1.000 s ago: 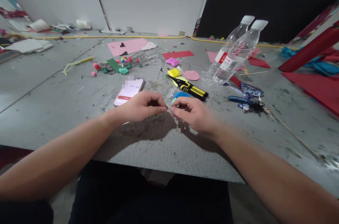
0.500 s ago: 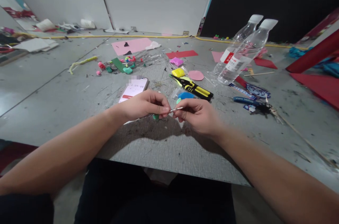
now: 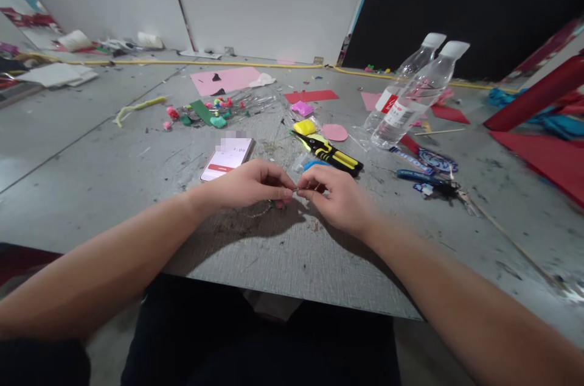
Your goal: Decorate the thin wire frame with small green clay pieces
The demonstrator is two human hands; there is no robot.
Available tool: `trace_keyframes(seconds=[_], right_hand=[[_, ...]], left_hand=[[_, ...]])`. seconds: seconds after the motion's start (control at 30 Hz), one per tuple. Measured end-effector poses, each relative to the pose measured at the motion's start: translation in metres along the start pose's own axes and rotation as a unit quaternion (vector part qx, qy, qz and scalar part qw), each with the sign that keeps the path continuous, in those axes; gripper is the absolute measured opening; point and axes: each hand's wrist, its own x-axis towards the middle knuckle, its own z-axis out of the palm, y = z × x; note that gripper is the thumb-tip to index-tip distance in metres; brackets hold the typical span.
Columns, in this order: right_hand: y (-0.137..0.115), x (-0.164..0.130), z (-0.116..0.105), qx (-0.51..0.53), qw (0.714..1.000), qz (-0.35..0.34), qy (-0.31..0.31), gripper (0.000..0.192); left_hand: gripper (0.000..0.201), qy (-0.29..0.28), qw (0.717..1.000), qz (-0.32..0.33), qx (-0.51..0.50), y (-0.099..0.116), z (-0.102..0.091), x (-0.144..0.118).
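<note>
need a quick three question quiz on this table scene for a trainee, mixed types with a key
1. True or false: both bottles have white caps.
2. Which is nearest the left hand?
a) the red paper
b) the phone
c) the bottles
3. What are the left hand and the right hand doing together?

Key
1. True
2. b
3. They pinch a small thin piece between them; it is too small to identify.
</note>
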Motion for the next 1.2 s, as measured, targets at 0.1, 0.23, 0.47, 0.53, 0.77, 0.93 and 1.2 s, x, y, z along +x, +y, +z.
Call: trace_keyframes(seconds=[0.1, 0.23, 0.47, 0.53, 0.77, 0.93, 1.2], right_hand=[[0.001, -0.002, 0.0, -0.065, 0.996, -0.061, -0.02, 0.011], [-0.002, -0.007, 0.001, -0.133, 0.984, -0.121, -0.013, 0.016], [-0.016, -0.011, -0.009, -0.226, 0.949, -0.214, 0.053, 0.03], [-0.02, -0.01, -0.014, -0.212, 0.954, -0.21, 0.041, 0.031], [-0.016, -0.007, -0.013, -0.174, 0.973, -0.149, 0.011, 0.028], [-0.003, -0.004, -0.006, -0.148, 0.983, -0.112, -0.011, 0.016], [-0.008, -0.004, -0.006, -0.093, 0.99, -0.104, -0.017, 0.011]], left_hand=[[0.011, -0.001, 1.0, 0.001, 0.025, 0.0, 0.0, 0.001], [0.009, -0.018, 0.999, -0.011, -0.028, 0.001, -0.002, 0.0], [0.013, -0.035, 0.959, -0.07, -0.274, 0.002, 0.007, 0.001], [0.016, -0.057, 0.941, -0.072, -0.326, 0.004, 0.011, 0.001], [0.015, -0.018, 0.969, -0.067, -0.237, 0.002, 0.004, 0.0], [0.012, 0.023, 0.998, -0.011, -0.052, 0.0, -0.002, 0.002], [0.018, 0.02, 0.999, 0.012, 0.045, 0.0, -0.004, 0.003]])
